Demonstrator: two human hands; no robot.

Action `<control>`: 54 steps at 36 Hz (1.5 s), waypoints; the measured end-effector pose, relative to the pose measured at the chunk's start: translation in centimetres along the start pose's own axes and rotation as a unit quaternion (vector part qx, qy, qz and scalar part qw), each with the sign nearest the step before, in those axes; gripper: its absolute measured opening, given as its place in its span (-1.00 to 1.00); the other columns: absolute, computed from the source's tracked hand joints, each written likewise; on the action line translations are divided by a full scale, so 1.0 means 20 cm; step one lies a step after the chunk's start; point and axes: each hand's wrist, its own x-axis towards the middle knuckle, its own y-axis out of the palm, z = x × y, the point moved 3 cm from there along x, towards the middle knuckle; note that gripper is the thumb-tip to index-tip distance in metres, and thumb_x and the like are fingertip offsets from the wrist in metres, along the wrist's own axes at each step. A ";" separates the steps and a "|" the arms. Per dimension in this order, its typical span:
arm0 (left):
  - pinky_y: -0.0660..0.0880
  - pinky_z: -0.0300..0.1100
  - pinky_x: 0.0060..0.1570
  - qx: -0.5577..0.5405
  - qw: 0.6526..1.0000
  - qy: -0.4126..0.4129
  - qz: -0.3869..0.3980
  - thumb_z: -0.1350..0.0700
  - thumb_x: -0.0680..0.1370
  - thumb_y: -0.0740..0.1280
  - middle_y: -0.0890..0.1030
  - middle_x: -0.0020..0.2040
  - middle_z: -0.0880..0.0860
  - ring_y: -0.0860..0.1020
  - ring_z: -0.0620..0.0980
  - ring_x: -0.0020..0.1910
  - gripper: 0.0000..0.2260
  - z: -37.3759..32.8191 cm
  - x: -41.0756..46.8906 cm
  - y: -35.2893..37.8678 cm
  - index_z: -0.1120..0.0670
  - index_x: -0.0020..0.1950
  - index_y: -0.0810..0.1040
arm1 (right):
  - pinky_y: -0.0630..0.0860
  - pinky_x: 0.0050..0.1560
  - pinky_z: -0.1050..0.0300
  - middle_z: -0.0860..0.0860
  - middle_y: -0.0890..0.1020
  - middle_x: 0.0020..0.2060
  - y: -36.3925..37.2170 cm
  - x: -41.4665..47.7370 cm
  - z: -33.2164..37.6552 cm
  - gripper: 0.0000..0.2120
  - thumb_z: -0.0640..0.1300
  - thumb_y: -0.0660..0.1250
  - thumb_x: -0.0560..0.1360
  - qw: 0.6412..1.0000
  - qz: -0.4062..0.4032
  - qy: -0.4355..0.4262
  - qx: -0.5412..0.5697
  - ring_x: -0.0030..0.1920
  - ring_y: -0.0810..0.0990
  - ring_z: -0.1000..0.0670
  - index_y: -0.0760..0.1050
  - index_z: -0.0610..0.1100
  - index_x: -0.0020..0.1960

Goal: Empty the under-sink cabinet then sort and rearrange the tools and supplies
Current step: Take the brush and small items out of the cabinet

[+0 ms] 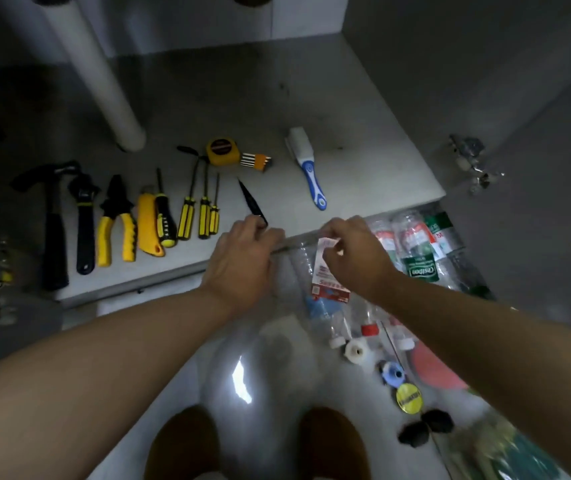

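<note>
Right hand [357, 258] pinching far end of red-white packet [325, 282], long axis running toward cabinet floor [277, 98]; left hand [242, 261] curling, contents unclear.

Both arms extended forward; left grip [242, 261] fingers curled; right grip [357, 259] pinching.

On grey cabinet floor [346, 109], rowed from left: hammer [54, 220], wrench [85, 216], pliers [117, 220], utility knife [149, 226], screwdrivers [187, 209]. Behind, tape measure [223, 152]; off right, blue-handled brush [308, 164]. On tiled floor [287, 386] below: plastic bottles [415, 244] lying flat, loose caps [357, 351] nearby.
</note>
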 end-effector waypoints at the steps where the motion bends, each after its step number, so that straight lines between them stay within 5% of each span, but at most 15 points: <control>1: 0.34 0.04 0.37 0.008 1.000 -0.012 -0.001 0.10 0.56 0.33 0.32 0.46 0.12 0.32 0.15 0.42 -0.50 0.03 0.02 0.01 -0.11 0.50 0.36 | 0.54 0.11 0.13 -0.07 0.48 0.10 0.00 0.07 0.00 -0.73 -0.23 0.35 0.50 1.000 0.006 -0.001 -0.015 0.01 0.58 -0.06 0.55 -0.09 0.19; 6: 0.20 0.09 0.48 0.013 0.999 -0.045 0.016 0.03 0.59 0.26 0.16 0.61 0.13 0.13 0.14 0.57 -0.41 0.11 0.10 0.04 -0.10 0.61 0.17 | 0.42 0.13 0.11 -0.12 0.45 0.24 0.05 0.34 0.03 -0.60 -0.15 0.35 0.53 0.994 0.032 -0.007 -0.102 0.15 0.44 -0.09 0.45 -0.01 0.35; 14: 0.28 0.02 0.38 0.023 0.998 -0.047 -0.043 -0.01 0.60 0.23 0.30 0.52 0.06 0.26 0.09 0.48 -0.50 0.12 0.12 0.08 -0.04 0.55 0.32 | 0.59 0.12 -0.05 -0.13 0.46 0.16 0.08 0.48 0.10 -0.63 -0.12 0.36 0.57 0.975 0.008 0.041 -0.219 0.10 0.49 -0.12 0.42 -0.12 0.34; 19: 0.34 0.01 0.30 -0.005 0.996 -0.063 -0.068 0.01 0.58 0.25 0.38 0.43 0.07 0.33 0.09 0.41 -0.59 0.11 0.15 0.06 0.01 0.43 0.46 | 0.62 0.10 -0.09 -0.15 0.48 0.11 0.08 0.45 0.08 -0.55 -0.19 0.41 0.51 0.985 0.048 0.106 -0.130 0.00 0.59 -0.18 0.33 -0.14 0.32; 24: 0.43 -0.01 0.20 -0.096 0.984 -0.074 -0.134 0.06 0.60 0.31 0.48 0.24 0.09 0.43 0.08 0.25 -0.74 0.08 0.21 -0.02 0.10 0.25 0.57 | 0.56 -0.25 0.14 -0.03 0.53 -0.09 0.08 0.37 0.10 -0.55 -0.17 0.49 0.47 0.990 0.052 0.121 0.047 -0.14 0.62 -0.08 0.24 -0.08 0.14; 27: 0.49 -0.16 0.12 -0.287 0.937 -0.129 -0.151 0.02 0.63 0.33 0.54 0.18 0.03 0.49 -0.05 0.17 -0.73 0.05 0.27 -0.08 0.09 0.28 0.56 | 0.55 -0.28 0.23 0.01 0.53 -0.10 0.08 0.34 0.16 -0.58 -0.21 0.48 0.48 0.992 0.055 0.063 0.091 -0.15 0.61 0.01 0.27 -0.10 0.14; 31: 0.56 -0.39 -0.16 -0.558 0.799 -0.208 -0.084 -0.05 0.63 0.34 0.69 0.04 -0.02 0.67 -0.12 -0.01 -0.71 0.01 0.35 -0.10 0.09 0.25 0.59 | 0.55 -0.23 0.27 0.09 0.56 -0.10 0.07 0.32 0.28 -0.60 -0.24 0.49 0.46 0.989 0.079 -0.035 0.118 -0.17 0.60 0.10 0.33 -0.09 0.15; 35: 0.60 -0.16 -0.10 -0.618 0.731 -0.260 -0.126 0.10 0.65 0.31 0.72 0.00 0.09 0.69 0.01 -0.01 -0.81 0.09 0.38 -0.13 0.14 0.16 0.64 | 0.47 -0.24 0.36 0.07 0.60 -0.17 0.07 0.37 0.38 -0.67 -0.20 0.51 0.43 0.983 0.075 -0.060 0.154 -0.22 0.59 0.21 0.40 -0.13 0.06; 39: 0.65 -0.12 -0.16 -0.671 0.665 -0.272 -0.182 0.22 0.69 0.20 0.71 -0.16 0.08 0.70 0.00 -0.20 -0.84 0.22 0.38 -0.18 0.24 0.16 0.55 | 0.53 -0.07 0.21 -0.08 0.63 -0.03 0.09 0.51 0.38 -0.84 -0.20 0.41 0.51 0.993 0.058 -0.047 0.091 -0.06 0.62 0.01 0.51 -0.18 0.06; 43: 0.51 -0.13 -0.31 -0.651 0.674 -0.274 -0.216 0.15 0.72 0.16 0.56 -0.32 0.03 0.52 -0.06 -0.40 -0.84 0.33 0.36 -0.20 0.17 0.07 0.49 | 0.50 0.24 -0.04 -0.14 0.46 0.28 0.12 0.67 0.30 -0.64 -0.20 0.34 0.54 0.996 0.073 -0.026 -0.039 0.23 0.51 -0.17 0.48 -0.09 0.33; 49: 0.38 -0.23 -0.34 -0.607 0.719 -0.275 -0.198 0.09 0.72 0.16 0.41 -0.36 -0.06 0.37 -0.14 -0.40 -0.78 0.38 0.33 -0.15 0.14 0.24 0.53 | 0.29 0.49 -0.18 -0.08 0.16 0.60 0.21 0.88 0.32 -0.38 -0.25 0.26 0.57 0.974 0.108 -0.079 -0.182 0.55 0.19 -0.26 0.22 0.04 0.58; 54: 0.40 -0.20 -0.32 -0.610 0.733 -0.257 -0.156 0.09 0.72 0.18 0.40 -0.38 -0.09 0.38 -0.16 -0.41 -0.81 0.39 0.30 -0.12 0.08 0.21 0.55 | 0.42 0.40 -0.16 -0.04 0.40 0.47 0.31 0.90 0.36 -0.46 -0.23 0.26 0.58 0.977 0.074 -0.063 -0.189 0.47 0.32 -0.18 0.30 -0.02 0.54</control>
